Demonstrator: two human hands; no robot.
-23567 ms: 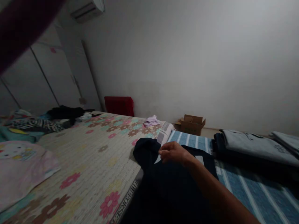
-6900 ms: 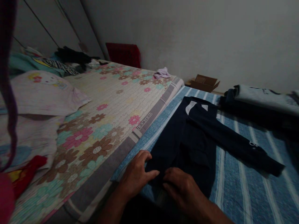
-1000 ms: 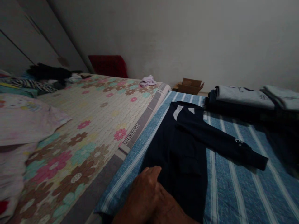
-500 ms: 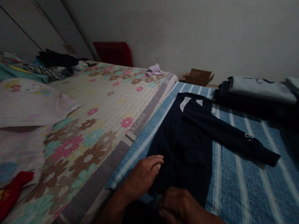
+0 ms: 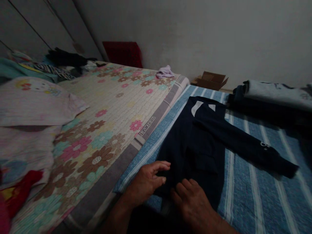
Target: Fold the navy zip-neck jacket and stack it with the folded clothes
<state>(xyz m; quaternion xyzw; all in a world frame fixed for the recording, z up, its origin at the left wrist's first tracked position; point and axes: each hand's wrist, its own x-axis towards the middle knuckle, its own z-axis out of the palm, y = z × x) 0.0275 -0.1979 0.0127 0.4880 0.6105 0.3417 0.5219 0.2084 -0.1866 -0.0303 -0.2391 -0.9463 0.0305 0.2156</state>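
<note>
A navy long-sleeved sweatshirt (image 5: 180, 139) with white patches near the collar lies on the blue striped bed cover (image 5: 246, 195). One sleeve stretches out to the right, with white lettering near its cuff; the other is folded down across the body. At the garment's lower left edge is my left hand (image 5: 146, 180), its thumb and fingers apart and nothing between them. My right hand (image 5: 191, 198) is closed at the bottom hem, its curled fingers pinching the cloth. Part of that hem is hidden by the hand and by the dark area below.
To the left lies a flowered mattress (image 5: 112, 113) with a grey border, bearing a pink pillow (image 5: 41, 100), red cloth (image 5: 24, 188) and heaped clothes (image 5: 65, 60). Folded clothes (image 5: 275, 94) are stacked at the right. A cardboard box (image 5: 212, 79) stands by the wall.
My right hand has moved up and forward onto the hem. My left hand's thumb and fingers have spread apart. The view has shifted slightly left.
</note>
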